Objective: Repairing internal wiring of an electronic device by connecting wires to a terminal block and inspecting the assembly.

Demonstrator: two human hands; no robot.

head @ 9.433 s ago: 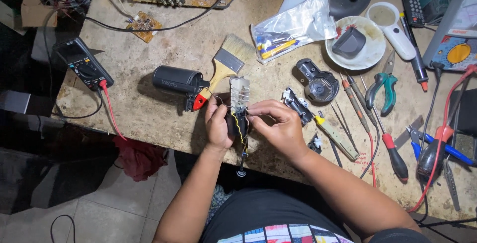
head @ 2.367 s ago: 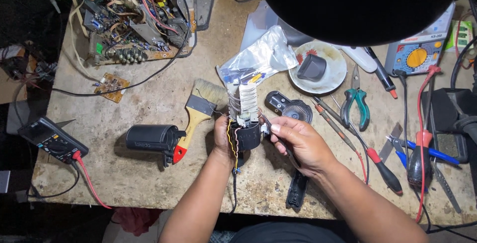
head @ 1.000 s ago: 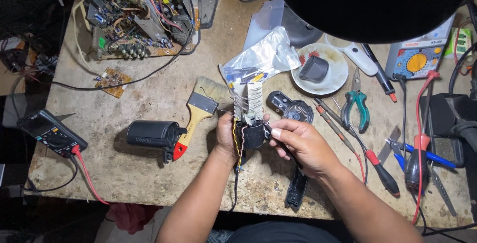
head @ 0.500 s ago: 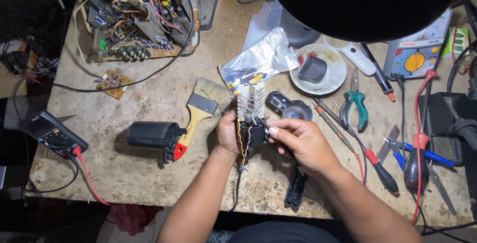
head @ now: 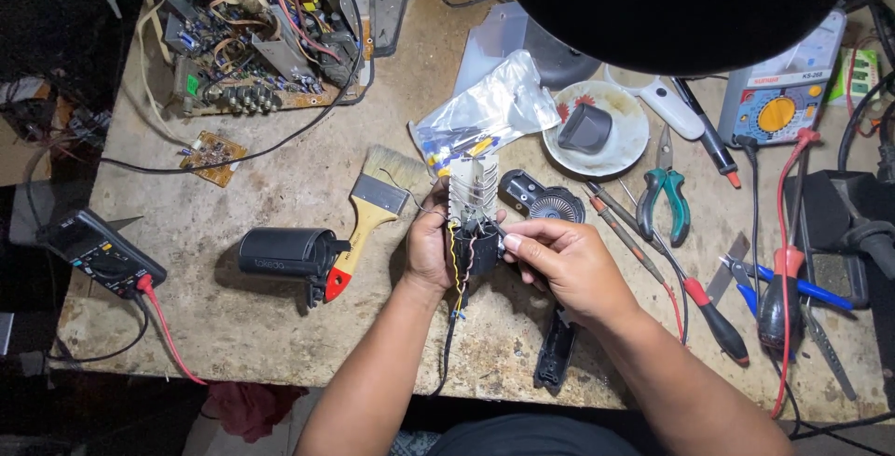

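Near the lower centre of the frame, your left hand (head: 431, 253) wraps its grip around a small electronic module (head: 473, 223), black at the base with a pale finned metal block on top. Thin coloured wires (head: 454, 299) trail down from it. Your right hand (head: 567, 265) pinches closed at the module's right side; what sits between those fingertips is too small to make out. Just below your right wrist a black plastic casing (head: 556, 355) lies on the rough, stained bench (head: 280, 344). Left of your hands rest a wooden-handled paintbrush (head: 371, 212) and a black cylinder (head: 280, 252). Just above the module lies a crinkled clear plastic bag (head: 487, 113) holding small blue and yellow parts. At the upper right, a white plate (head: 625, 144) and a grey meter with a yellow dial (head: 781, 102) are partly cut off by a dark round shape (head: 681, 4). A tangled open circuit chassis (head: 256, 32) fills the upper left.
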